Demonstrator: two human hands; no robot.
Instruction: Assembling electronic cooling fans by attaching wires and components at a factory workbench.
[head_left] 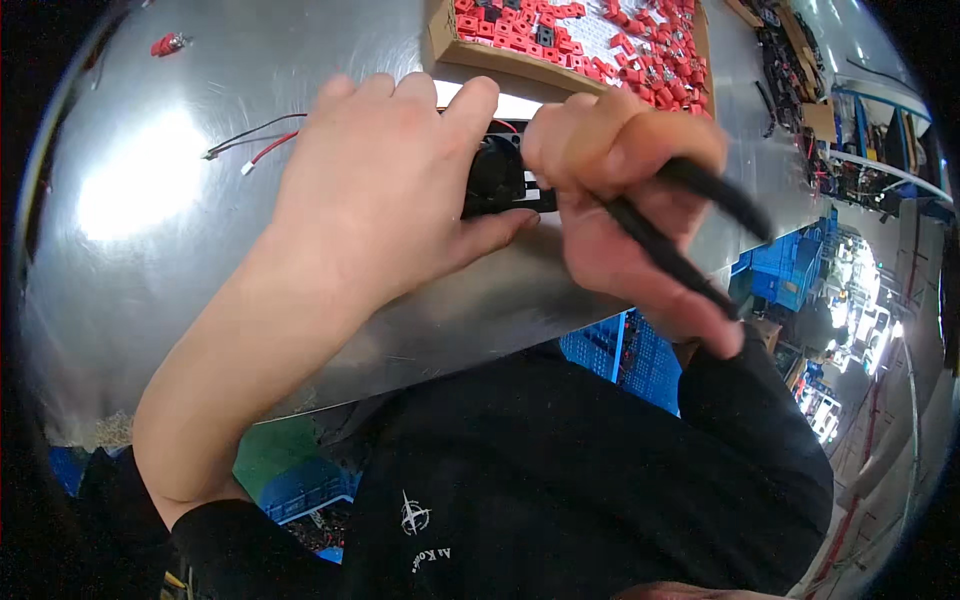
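My left hand [375, 185] lies over a small black fan unit [490, 172] on the metal table, fingers along its far side and thumb along its near side. A red wire and a black wire [262, 128] run out to the left from under this hand, with a small white connector at the red one's end. My right hand [625, 165] is closed round a pair of black-handled pliers [675, 262], whose handles spread toward the lower right. The pliers' jaws are hidden behind the fingers, close by the fan unit's right end.
Beyond my hands a cardboard box [540, 62] holds many small red parts and a few black ones. One red part [168, 44] lies at the table's far left. Blue crates [785, 268] stand off to the right, others below the table's near edge.
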